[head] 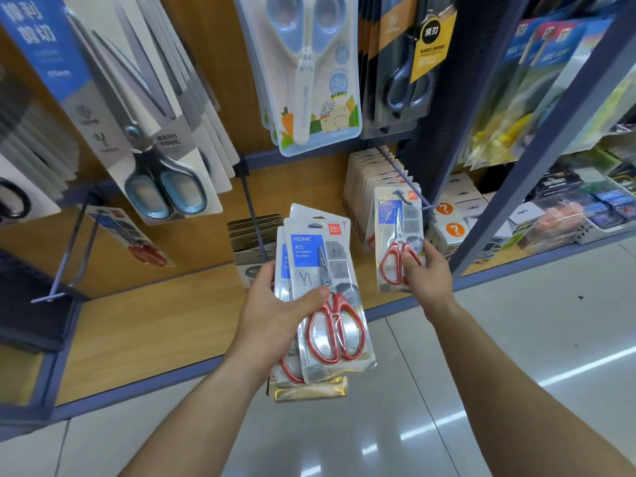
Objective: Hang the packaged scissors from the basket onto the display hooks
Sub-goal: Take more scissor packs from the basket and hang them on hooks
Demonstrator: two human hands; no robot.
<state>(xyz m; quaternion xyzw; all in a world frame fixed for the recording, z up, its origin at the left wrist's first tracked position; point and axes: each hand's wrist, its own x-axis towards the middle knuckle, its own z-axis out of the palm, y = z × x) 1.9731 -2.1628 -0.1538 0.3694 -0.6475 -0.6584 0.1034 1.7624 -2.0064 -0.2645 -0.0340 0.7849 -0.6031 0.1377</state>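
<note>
My left hand [275,311] grips a fanned stack of packs [327,297], thumb pressed across the top one. Held this loosely, the lower ones could slide out. Further right, my right hand [426,273] pinches a single pack [395,235] at the tip of the hook [401,173], where a tilt could make its hole miss. I cannot tell whether the hole is threaded, and the basket is out of view.

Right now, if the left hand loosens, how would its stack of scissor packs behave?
Likely slippery: the stack of scissor packs has glossy plastic fronts and is already fanned. Probably stiff: the packs stand flat, unbent, above the left hand.
</note>
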